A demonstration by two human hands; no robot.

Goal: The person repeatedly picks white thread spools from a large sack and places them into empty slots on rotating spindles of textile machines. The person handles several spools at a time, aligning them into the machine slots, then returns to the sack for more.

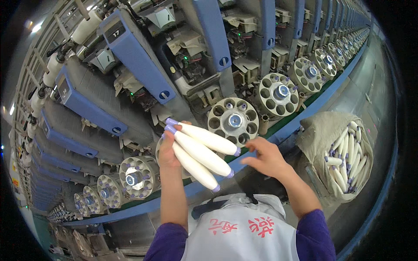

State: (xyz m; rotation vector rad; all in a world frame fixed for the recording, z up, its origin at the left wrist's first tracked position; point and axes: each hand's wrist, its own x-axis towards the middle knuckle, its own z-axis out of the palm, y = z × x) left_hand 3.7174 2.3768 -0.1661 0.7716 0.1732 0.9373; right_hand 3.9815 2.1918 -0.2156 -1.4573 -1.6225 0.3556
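Note:
Three yarn bobbins point(203, 151), wound with white yarn on purple tubes, fan out from my left hand point(169, 150). That hand is closed around their upper ends, and the wound bodies slant down to the right. Just right of the bobbins' lower tips is my right hand point(266, 157), its thumb and fingers apart and nothing between them. Beyond both hands sits a round bobbin magazine point(224, 123) with a ring of round pockets. Purple tube tips show in a couple of its pockets, while others look dark.
A long row of winding units with blue panels point(137, 56) runs along the far side. More round magazines point(278, 94) line its front above a blue rail point(324, 99). On the right stands a cloth sack point(315, 132) full of white bobbins. An apron point(244, 235) covers my front.

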